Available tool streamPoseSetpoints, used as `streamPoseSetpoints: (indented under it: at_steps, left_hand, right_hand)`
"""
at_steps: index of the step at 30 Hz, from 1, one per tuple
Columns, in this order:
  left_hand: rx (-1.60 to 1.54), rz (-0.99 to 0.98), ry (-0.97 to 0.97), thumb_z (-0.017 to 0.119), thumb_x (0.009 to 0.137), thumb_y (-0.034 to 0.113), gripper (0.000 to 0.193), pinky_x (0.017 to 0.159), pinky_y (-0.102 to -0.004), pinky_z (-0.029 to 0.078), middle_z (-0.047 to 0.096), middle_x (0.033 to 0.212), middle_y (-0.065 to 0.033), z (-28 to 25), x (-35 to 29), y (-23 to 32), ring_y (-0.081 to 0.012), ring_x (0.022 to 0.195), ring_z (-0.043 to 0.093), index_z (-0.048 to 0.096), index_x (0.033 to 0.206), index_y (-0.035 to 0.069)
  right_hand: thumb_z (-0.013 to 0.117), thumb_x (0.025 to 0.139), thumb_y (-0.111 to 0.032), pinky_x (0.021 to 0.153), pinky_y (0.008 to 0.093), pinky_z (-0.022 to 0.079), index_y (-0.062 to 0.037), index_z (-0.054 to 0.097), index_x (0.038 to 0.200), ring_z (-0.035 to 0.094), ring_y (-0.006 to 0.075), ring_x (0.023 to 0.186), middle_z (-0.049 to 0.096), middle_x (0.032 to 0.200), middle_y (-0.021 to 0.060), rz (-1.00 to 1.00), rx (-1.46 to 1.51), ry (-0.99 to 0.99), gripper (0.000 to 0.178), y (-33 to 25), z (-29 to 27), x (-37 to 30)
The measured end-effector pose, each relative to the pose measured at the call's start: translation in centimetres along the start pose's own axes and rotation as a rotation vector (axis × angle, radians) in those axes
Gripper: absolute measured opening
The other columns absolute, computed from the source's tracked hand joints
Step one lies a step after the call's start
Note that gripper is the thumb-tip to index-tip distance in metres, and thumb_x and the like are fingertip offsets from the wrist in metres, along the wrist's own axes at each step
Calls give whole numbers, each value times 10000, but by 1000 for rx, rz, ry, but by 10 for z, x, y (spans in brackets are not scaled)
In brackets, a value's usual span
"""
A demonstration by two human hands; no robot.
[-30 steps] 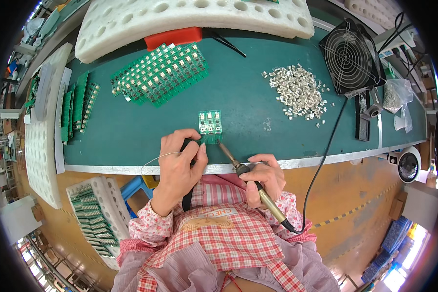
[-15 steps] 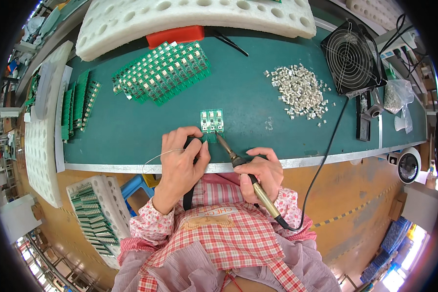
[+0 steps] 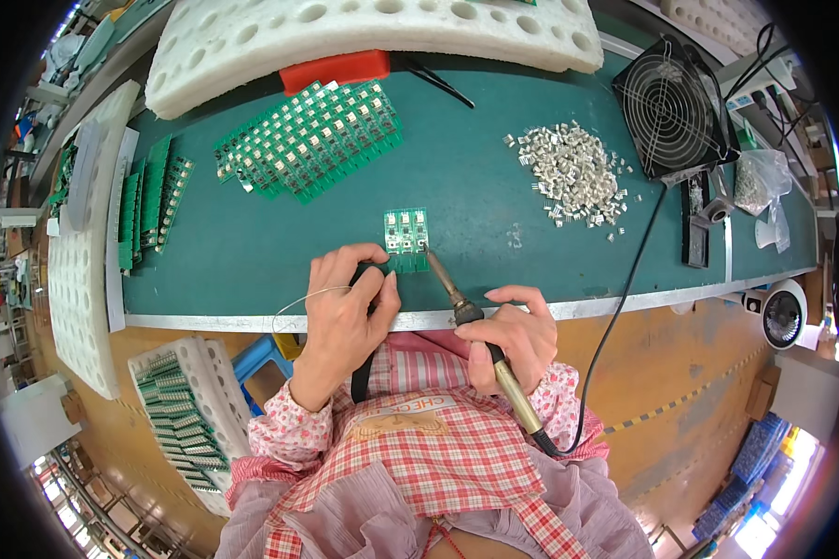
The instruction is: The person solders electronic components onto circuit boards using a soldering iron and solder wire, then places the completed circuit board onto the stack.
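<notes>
A small green circuit board (image 3: pixel 406 233) with pale square parts lies on the teal mat near its front edge. My left hand (image 3: pixel 340 307) is closed at the board's lower left corner, fingertips by its edge. A thin solder wire (image 3: pixel 298 300) loops out from this hand; its working end is hidden by the fingers. Something black shows between the fingers. My right hand (image 3: pixel 515 340) grips a soldering iron (image 3: pixel 471 312) like a pen, with its tip at the right side of the board.
Behind lie rows of green boards (image 3: pixel 317 140), a red block (image 3: pixel 336 70), tweezers (image 3: pixel 438 84) and white foam (image 3: pixel 373 37). A heap of small metal connectors (image 3: pixel 573 177) sits to the right, near a black fan (image 3: pixel 671 112). The iron's cord (image 3: pixel 625 298) crosses the mat's front edge.
My right hand and the soldering iron have shifted slightly right, moving the tip from the board's lower middle to its right side. My left hand stays nearly still.
</notes>
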State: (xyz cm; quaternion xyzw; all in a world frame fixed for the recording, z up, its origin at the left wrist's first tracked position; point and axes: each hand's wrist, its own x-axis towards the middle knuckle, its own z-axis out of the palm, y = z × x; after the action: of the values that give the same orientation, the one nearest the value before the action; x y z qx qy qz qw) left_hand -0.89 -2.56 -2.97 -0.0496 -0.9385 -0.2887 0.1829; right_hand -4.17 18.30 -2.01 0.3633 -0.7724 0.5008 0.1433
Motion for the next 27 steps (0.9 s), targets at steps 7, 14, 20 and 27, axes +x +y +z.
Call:
streamPoseSetpoints:
  at_steps: [7,14,20,27]
  left_hand:
    - [-4,5,-7,659,791,8,83,727,-384,396,638,1025,-87,-2,-1,-2,-260,811,546,589,746,5]
    - [16,33,20,677,768,-3,78,729,-385,394,627,1010,-80,2,1,1,-259,819,542,602,757,16]
    - [71,43,11,703,775,20,100,715,-394,374,598,956,-75,7,5,5,-266,804,523,606,752,31]
    - [118,36,-8,710,788,39,116,699,-398,362,570,915,-75,9,10,8,-273,790,501,601,748,37]
  right_hand:
    - [646,762,-32,784,415,550,-69,672,841,568,167,494,586,586,13,26,112,36,91,4,6,-10]
    - [648,751,-5,788,422,546,-60,661,849,602,187,519,621,603,36,35,131,44,113,8,10,-9]
    - [645,759,-1,793,422,545,-54,661,852,602,189,522,631,620,44,41,149,67,108,12,13,-10]
    - [645,765,-3,821,422,541,-56,660,870,592,187,530,607,615,35,63,137,39,118,15,15,-9]
